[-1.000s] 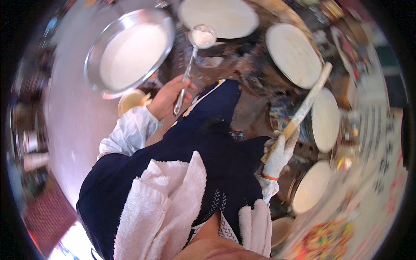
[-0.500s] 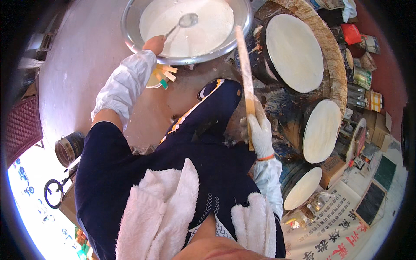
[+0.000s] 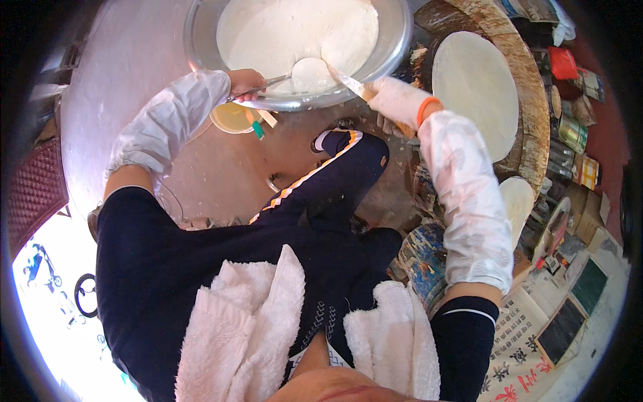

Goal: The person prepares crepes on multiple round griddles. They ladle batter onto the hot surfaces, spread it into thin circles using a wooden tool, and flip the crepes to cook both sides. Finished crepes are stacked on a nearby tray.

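Note:
At the top, a wide steel basin (image 3: 396,40) holds white batter (image 3: 288,33). My bare left hand (image 3: 246,84) is closed round the handle of a ladle (image 3: 276,80) at the basin's near rim. The ladle's bowl lies at the batter, full of white liquid. My right hand (image 3: 396,104), in a white glove, is closed round a flat wooden stick (image 3: 348,83). Its batter-coated tip reaches over the rim and meets the ladle bowl's edge. The glove hides part of the stick.
To the right, round griddles carry white sheets, one large (image 3: 475,94) and one smaller (image 3: 518,206), partly behind my sleeve. A wooden-looking curved rim (image 3: 529,114) runs beyond them. Below the basin stands a yellowish tub (image 3: 231,120) with flat sticks and a green-tipped tool (image 3: 258,129).
My right hand has swung up and left with the stick, from beside my knee to the basin. The ladle has come down and nearer, from above the batter to its near side.

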Demonstrator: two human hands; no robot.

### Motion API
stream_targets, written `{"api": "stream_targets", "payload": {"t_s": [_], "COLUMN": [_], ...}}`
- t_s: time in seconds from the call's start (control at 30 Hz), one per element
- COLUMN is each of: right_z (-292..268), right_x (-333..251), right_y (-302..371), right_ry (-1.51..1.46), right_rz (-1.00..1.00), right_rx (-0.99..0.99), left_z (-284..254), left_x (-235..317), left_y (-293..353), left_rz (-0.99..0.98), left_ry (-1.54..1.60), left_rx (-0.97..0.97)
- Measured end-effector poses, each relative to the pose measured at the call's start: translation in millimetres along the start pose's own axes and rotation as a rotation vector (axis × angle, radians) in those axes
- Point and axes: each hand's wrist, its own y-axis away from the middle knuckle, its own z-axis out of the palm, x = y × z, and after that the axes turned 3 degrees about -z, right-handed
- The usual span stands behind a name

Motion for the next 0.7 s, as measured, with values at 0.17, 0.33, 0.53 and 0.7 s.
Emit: {"api": "stream_targets", "payload": {"t_s": [0.17, 0.33, 0.53, 0.7], "right_z": [-8.0, 45.1, 142.4, 139.1], "right_x": [-26.4, -27.8, -69.4, -102.0], "right_y": [16.9, 31.8, 70.1, 145.4], "right_ry": [-0.199, -0.946, -1.606, -1.388], "right_rz": [0.091, 0.091, -0.132, -0.348], "right_rx": [-0.050, -0.012, 0.082, 0.295], "left_z": [33.8, 94.1, 217.8, 231.7], "left_x": [8.8, 14.9, 40.4, 89.9], "left_y": [25.0, 48.2, 75.6, 97.7], "left_rz": [-0.175, -0.107, 0.571, 0.957], "left_ry": [0.601, 1.034, 1.071, 1.306], "left_rx": [-0.095, -0.069, 0.125, 0.224]}}
